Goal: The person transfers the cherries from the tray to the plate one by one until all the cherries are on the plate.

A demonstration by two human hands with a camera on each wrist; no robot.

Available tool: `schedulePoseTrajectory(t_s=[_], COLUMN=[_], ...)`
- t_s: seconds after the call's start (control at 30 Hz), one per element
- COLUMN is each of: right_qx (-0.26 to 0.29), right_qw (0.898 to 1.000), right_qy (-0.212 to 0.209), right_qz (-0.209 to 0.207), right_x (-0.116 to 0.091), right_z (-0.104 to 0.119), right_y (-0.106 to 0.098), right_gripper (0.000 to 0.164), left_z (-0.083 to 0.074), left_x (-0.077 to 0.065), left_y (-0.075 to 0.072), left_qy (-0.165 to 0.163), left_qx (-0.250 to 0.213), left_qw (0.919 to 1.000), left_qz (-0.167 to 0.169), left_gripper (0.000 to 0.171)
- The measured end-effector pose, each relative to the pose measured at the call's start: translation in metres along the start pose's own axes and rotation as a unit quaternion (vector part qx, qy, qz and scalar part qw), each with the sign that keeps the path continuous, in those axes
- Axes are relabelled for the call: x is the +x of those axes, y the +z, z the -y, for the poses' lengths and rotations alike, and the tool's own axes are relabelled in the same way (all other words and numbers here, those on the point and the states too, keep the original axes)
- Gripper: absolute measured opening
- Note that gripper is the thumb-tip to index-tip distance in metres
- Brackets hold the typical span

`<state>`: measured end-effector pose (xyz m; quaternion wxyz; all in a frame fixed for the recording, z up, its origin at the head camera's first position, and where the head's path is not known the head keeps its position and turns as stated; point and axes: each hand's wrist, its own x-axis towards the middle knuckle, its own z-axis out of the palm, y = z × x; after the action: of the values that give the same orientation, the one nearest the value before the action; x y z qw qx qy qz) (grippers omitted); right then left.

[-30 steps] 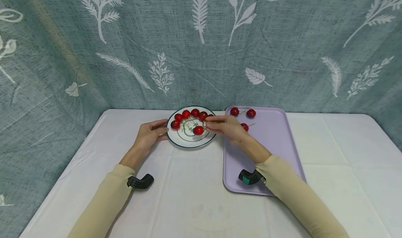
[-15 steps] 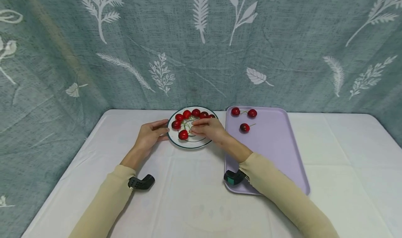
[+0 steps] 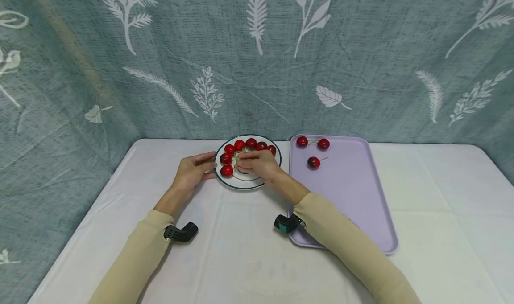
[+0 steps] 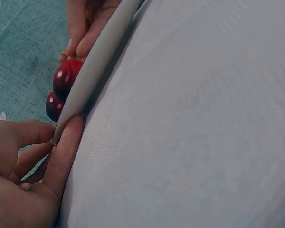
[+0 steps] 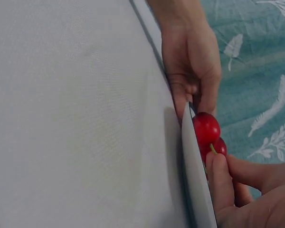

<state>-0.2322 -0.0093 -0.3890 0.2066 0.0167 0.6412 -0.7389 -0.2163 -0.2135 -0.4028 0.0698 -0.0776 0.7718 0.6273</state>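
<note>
- At lower L + lower R of frame: two beige sleeves (image 3: 132, 255), black wrist devices (image 3: 180, 232) by the cuffs; R forearm passes over tray's lower L corner.
- Lower ctr: white tablecloth (image 3: 233, 241), lightly creased.
- L hand (image 3: 188, 172), just L of ctr: pinching plate rim at its L edge, w/ a finger on the underside (seen in L wrist view).
- R hand (image 3: 261, 165), ctr, over plate: thumb + fingertips pinching green stem (image 5: 212, 148) of front cherry.
- Front cherry (image 3: 226, 171): lower L part of plate, nr L hand; can't tell if its wt. is on plate.
- Plate (image 3: 242, 184), ctr: white, dark rim, pattern mid. mostly hidden by R hand.
- Plate cherries (image 3: 250, 142): six more visible, arc along plate's L + upper edge, some stems pointing inward.
- Lilac tray (image 3: 345, 188), R of ctr, just beside plate.
- Tray cherries (image 3: 313, 162): three, upper L of tray; two in a row at top, one below w/ stem to R.
- Upper half of frame: grey-green curtain (image 3: 257, 90) w/ white leaf prints, behind table.
</note>
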Motion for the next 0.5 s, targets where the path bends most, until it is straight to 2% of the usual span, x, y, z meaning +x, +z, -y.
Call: schedulePoseTrajectory(t_s=[0.3, 0.5], right_qx=[-0.041, -0.072], right_qw=[0.999, 0.995], right_qy=[-0.017, -0.027], right_qz=[-0.023, -0.068], right_x=[-0.0011, -0.0007], right_z=[0.0001, 0.0019], right_y=[0.0057, 0.0072], right_gripper=[0.023, 0.018], left_z=[-0.0002, -0.0003], left_x=[0.0008, 0.0013], left_y=[-0.0004, -0.0007], left_qy=[0.006, 0.006], left_qx=[-0.002, -0.004], left_qw=[1.0000, 1.0000], left_qz=[0.000, -0.002], left_gripper=[0.046, 0.047])
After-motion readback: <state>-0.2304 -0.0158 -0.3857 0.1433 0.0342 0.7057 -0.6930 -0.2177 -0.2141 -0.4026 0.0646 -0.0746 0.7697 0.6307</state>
